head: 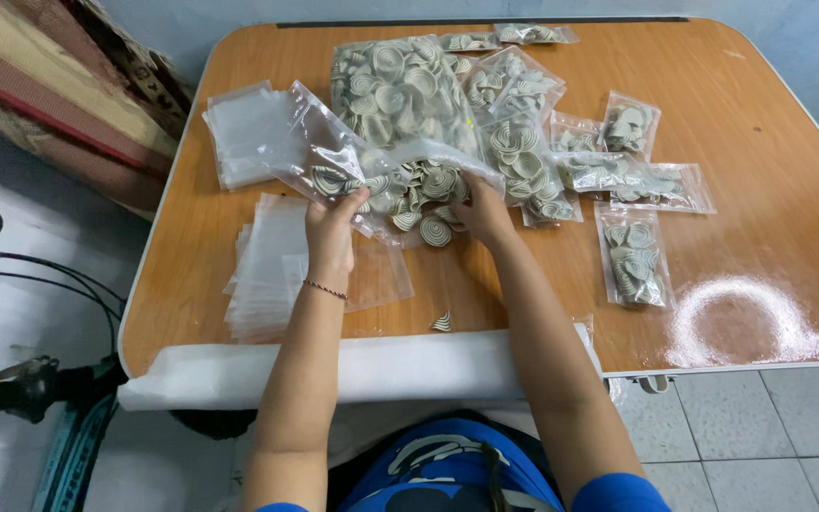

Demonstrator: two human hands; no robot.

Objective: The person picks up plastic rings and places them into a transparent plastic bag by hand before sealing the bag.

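My left hand [332, 228] grips a small clear plastic bag [319, 156] by its lower edge; a few swirl-patterned snack pieces sit inside it. My right hand [481, 210] rests on a loose heap of the same pale swirled pieces [426, 192] spilling from a big clear bag [400, 90] at the table's middle. One stray piece [442, 322] lies near the front edge.
Several small filled bags [632, 254] lie to the right on the wooden table [760, 190]. Stacks of empty clear bags [267, 270] sit at the left and behind [239, 133]. A white sheet [353, 370] hangs over the front edge. A patterned cloth [59, 85] lies at far left.
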